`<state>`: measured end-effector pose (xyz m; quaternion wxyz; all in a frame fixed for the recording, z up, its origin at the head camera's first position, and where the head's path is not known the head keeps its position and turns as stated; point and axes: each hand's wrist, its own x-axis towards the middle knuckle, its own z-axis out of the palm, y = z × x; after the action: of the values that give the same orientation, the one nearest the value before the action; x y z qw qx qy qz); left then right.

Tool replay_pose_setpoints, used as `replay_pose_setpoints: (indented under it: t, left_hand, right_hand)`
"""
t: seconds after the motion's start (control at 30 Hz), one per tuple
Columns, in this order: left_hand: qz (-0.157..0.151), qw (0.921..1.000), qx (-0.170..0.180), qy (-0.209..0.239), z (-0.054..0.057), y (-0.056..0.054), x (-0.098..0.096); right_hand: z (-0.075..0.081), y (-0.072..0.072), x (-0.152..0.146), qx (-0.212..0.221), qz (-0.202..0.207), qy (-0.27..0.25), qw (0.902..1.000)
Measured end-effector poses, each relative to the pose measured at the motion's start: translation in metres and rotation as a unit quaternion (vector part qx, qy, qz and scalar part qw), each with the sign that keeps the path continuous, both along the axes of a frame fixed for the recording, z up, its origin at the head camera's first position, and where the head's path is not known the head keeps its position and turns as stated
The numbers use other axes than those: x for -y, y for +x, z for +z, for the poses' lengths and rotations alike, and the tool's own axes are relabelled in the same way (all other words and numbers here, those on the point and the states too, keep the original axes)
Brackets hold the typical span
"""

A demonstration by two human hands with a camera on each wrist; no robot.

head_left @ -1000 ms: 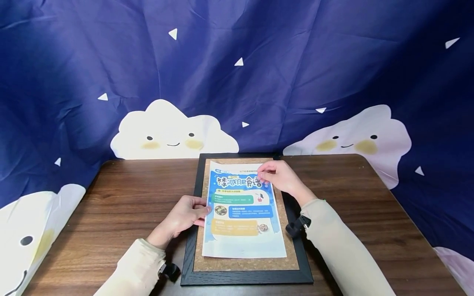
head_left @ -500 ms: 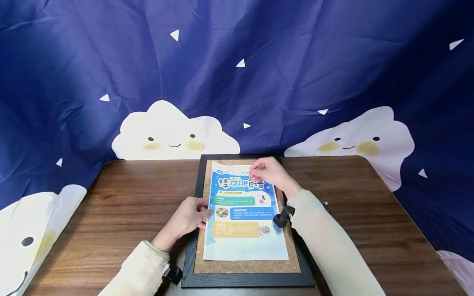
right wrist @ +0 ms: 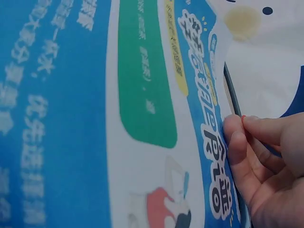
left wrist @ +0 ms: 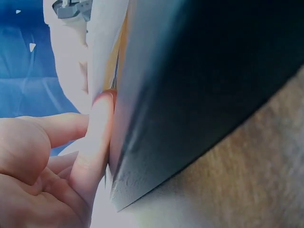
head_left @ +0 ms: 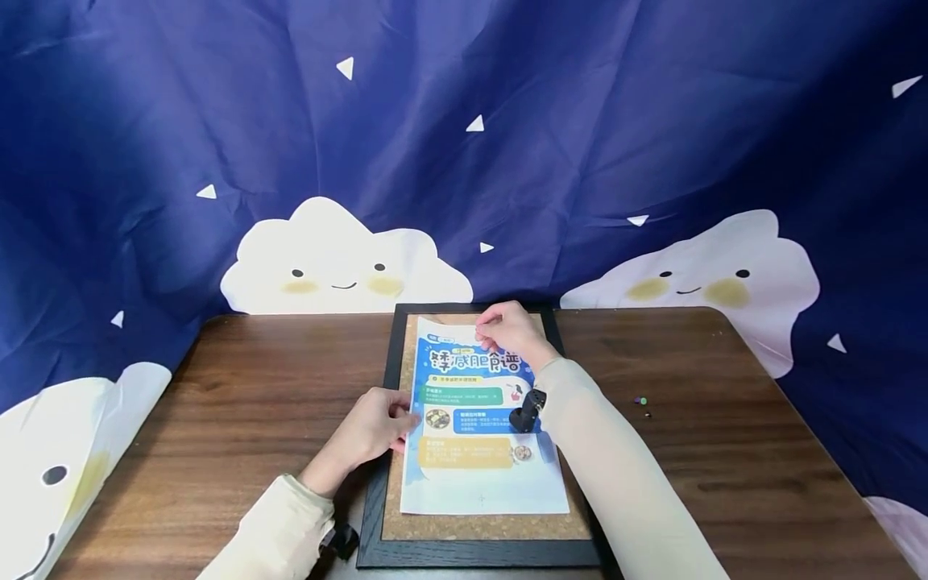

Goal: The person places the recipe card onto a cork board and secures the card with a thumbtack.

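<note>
One poster (head_left: 471, 423) lying on the corkboard (head_left: 482, 528) | left grip (head_left: 366, 423) pinching its left edge, right grip (head_left: 511, 330) pinching a tiny red thing (right wrist: 243, 118) near its top | paper's probably super light, floppy, easy to crease, so I'd hold the edges

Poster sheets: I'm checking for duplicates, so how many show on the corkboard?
1: the weight-loss recipe poster is on the framed corkboard, left hand at its left edge, right hand at its top. Any underneath would be hidden.
</note>
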<state>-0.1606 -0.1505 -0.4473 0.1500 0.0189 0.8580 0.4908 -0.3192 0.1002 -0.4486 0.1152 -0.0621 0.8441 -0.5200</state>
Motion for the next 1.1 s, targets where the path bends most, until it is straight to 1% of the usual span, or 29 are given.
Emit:
replay_pose_setpoints:
  t: [0.07,0.23,0.37,0.5,0.7,0.8,0.93,1.1]
  left_hand:
    - [0.000,1.0000,0.004,0.004,0.000,-0.001,0.001]
    - [0.002,1.0000,0.002,0.008,0.000,-0.001,0.001]
    - [0.005,0.9999,0.001,0.011,0.000,-0.002,0.001]
    - [0.006,0.9999,0.001,0.012,-0.003,-0.002,0.001]
    - [0.005,0.9997,0.005,0.021,-0.003,-0.001,0.001]
    - [0.004,0.9998,0.002,0.018,-0.003,-0.001,0.001]
    - [0.003,0.9999,-0.003,0.013,-0.003,-0.001,0.001]
    - [0.003,0.9998,-0.005,0.018,-0.004,0.000,0.003]
  right_hand:
    - [0.001,-0.003,0.003,0.012,-0.014,-0.005,0.9998]
    - [0.003,-0.006,0.007,0.045,-0.055,-0.030,0.9970]
    - [0.005,-0.009,0.010,0.069,-0.075,-0.045,0.9938]
    - [0.006,-0.011,0.012,0.096,-0.086,-0.055,0.9902]
    - [0.006,-0.013,0.012,0.112,-0.080,-0.056,0.9888]
    - [0.007,-0.014,0.012,0.117,-0.076,-0.053,0.9887]
    - [0.009,-0.016,0.013,0.130,-0.081,-0.049,0.9870]
    - [0.008,-0.019,0.014,0.141,-0.083,-0.052,0.9851]
